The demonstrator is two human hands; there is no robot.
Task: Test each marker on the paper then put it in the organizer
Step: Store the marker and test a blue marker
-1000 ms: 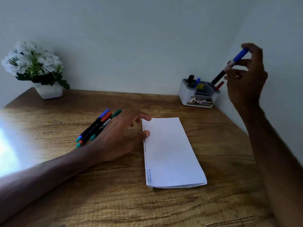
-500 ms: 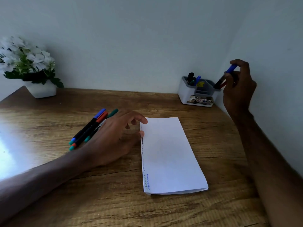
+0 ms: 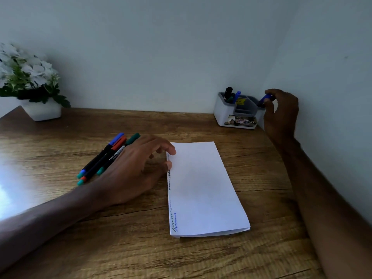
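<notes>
The right hand (image 3: 281, 112) is at the far right corner, its fingers (image 3: 269, 108) pinching the blue marker (image 3: 265, 99) at the right end of the white organizer (image 3: 222, 114); the marker's lower part dips behind the organizer's rim; two more markers (image 3: 231, 95) stand in its left compartment. The left hand (image 3: 136, 168) rests on the wooden surface (image 3: 141, 248), fingers relaxed and holding nothing, tips touching the left edge of the folded paper (image 3: 203, 188); scribbles run down that edge. Loose markers (image 3: 104, 158) lie bunched just left of that hand, partly under it; a potted white flower (image 3: 41, 111) sits far left.
</notes>
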